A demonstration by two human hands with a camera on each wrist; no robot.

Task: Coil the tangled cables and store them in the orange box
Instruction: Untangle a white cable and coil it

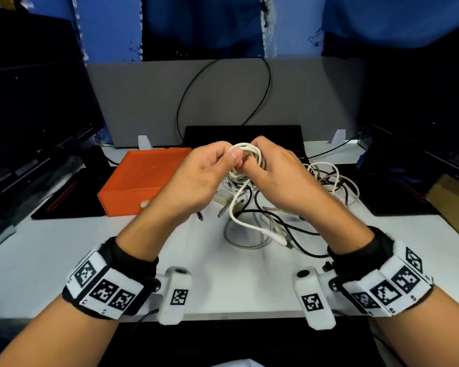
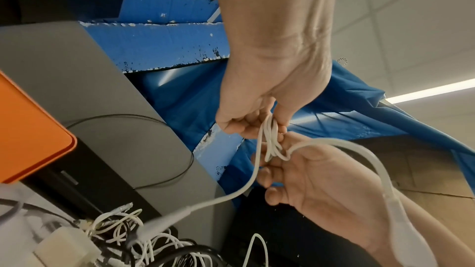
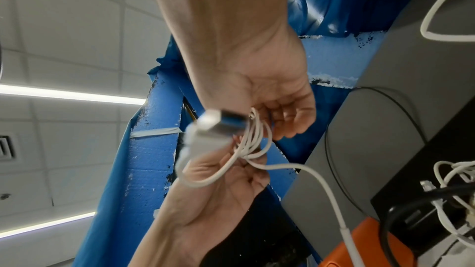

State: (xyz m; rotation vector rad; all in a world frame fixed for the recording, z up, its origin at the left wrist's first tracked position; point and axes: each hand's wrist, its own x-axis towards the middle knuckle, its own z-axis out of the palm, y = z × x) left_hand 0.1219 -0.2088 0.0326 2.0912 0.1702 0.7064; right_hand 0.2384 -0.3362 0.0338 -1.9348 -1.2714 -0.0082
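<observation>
Both hands meet above the table's middle on a small coil of white cable (image 1: 245, 154). My left hand (image 1: 231, 157) pinches the loops with thumb on top, and my right hand (image 1: 252, 161) grips them from the other side. The coil (image 2: 272, 143) shows between the left hand (image 2: 246, 127) and the right hand (image 2: 308, 180). One free tail hangs down to a white plug (image 1: 274, 235) on the table. Close to the right wrist camera dangles a blurred USB plug (image 3: 213, 123) beside the coil (image 3: 253, 139). The orange box (image 1: 143, 176) sits lid-down at the left.
A tangle of white and black cables (image 1: 326, 184) lies right of the hands, with a silver flexible cable (image 1: 239, 243) in front. A grey partition (image 1: 223, 96) and a black device (image 1: 243, 133) stand behind. Dark monitors flank both sides; cardboard (image 1: 451, 197) lies far right.
</observation>
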